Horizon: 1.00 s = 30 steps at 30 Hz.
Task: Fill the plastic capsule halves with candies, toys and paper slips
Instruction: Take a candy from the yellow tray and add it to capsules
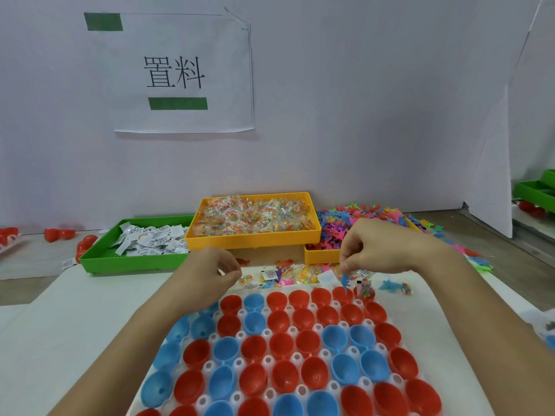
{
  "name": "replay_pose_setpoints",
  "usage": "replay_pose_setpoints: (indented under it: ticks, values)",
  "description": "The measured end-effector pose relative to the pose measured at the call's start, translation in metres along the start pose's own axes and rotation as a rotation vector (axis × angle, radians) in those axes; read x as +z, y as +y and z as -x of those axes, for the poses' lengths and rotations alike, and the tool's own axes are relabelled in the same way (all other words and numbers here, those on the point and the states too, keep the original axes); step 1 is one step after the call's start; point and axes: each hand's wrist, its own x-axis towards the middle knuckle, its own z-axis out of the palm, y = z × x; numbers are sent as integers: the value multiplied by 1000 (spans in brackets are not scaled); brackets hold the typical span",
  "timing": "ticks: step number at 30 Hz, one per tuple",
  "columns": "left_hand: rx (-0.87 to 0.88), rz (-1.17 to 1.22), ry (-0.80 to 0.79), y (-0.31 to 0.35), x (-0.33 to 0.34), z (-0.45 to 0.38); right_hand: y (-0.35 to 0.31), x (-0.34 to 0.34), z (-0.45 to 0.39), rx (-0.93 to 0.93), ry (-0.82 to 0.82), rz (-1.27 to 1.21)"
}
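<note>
Right hand (378,247): blue toy (345,280) pinched above red capsule half (342,294).
Left hand (210,274): fingers curled, contents indiscernible.

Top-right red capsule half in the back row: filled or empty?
Filled. The red capsule half holds a white paper slip and coloured candies, sticking up above its rim; a toy inside cannot be told.

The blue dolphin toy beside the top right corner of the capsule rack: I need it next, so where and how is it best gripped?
The blue dolphin toy lies flat on the white mat, long axis left to right, with a candy packet against its right end. Probably come from above and pinch across its middle body, front to back, as the thin flat shape leaves little else to grip.
</note>
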Motion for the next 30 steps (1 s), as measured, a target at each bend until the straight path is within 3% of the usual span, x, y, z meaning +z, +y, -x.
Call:
replay_pose_setpoints:
  ticks: [12,30]
  values:
    - [-155,-113,-1,-13,7,-2,6,10,-5,19,-49,15]
    - [-234,67,81,-12,5,0,7,9,-10,-17,64,-42]
